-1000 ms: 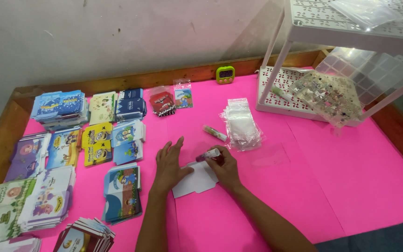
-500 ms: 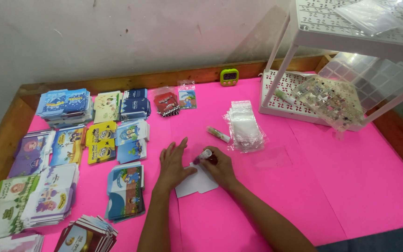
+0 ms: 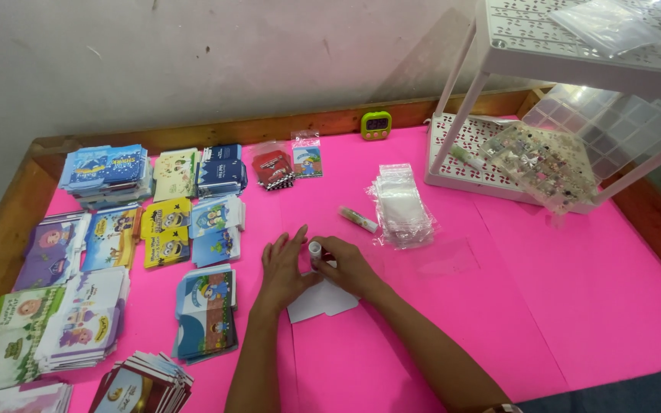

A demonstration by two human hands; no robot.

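My left hand point(image 3: 282, 268) lies flat, fingers spread, on a white paper piece point(image 3: 321, 300) on the pink table point(image 3: 499, 306). My right hand point(image 3: 343, 265) grips a small white tube, a glue stick point(image 3: 314, 250), held upright at the paper's upper edge, next to my left thumb. Its red part is hidden in my fingers. A second glue stick point(image 3: 357, 219) lies just beyond, beside a stack of clear plastic bags point(image 3: 402, 204).
Stacks of colourful printed cards point(image 3: 109, 229) fill the table's left side. One stack point(image 3: 206, 312) lies by my left forearm. A small green timer point(image 3: 376, 124) stands at the back rim. A white rack point(image 3: 575, 99) with clear boxes stands back right.
The camera has tilted slightly. My right hand has shifted the glue stick a little toward my left hand over the white paper; my left hand stays flat on it.
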